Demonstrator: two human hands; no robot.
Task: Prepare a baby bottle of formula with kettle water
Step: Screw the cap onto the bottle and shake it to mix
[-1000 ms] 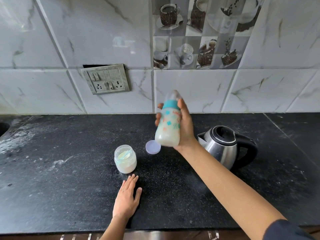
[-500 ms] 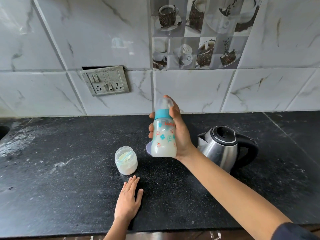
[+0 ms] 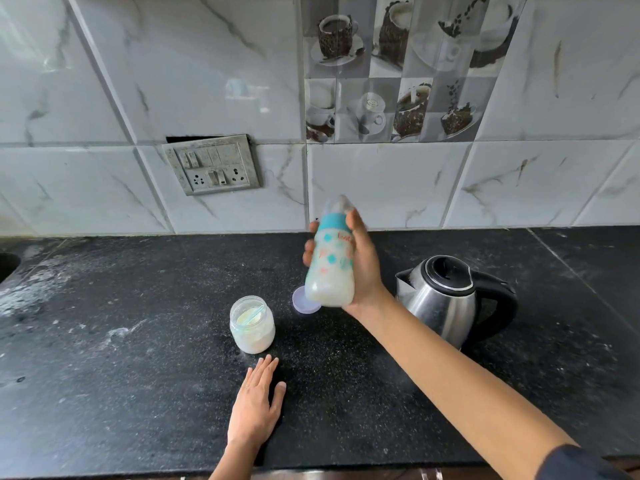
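My right hand [image 3: 363, 268] grips a baby bottle [image 3: 330, 258] above the black counter. The bottle has a teal collar, a clear cap and milky liquid in its lower part, and it tilts slightly to the right at the top. A steel kettle [image 3: 446, 299] with a black lid and handle stands just right of that hand. An open jar of white formula powder [image 3: 252, 323] with a scoop inside stands left of the bottle. My left hand [image 3: 256, 403] rests flat on the counter in front of the jar, fingers straight.
A pale purple jar lid [image 3: 301, 303] lies on the counter [image 3: 121, 393] behind the bottle. White powder smears mark the counter's left part. A switch and socket plate [image 3: 213, 166] hangs on the tiled wall. A sink's edge [image 3: 7, 265] shows at far left.
The bottle in my right hand dropped lower and to the left, then rose and tipped rightward again, a shaking motion. My left hand stayed flat on the counter.
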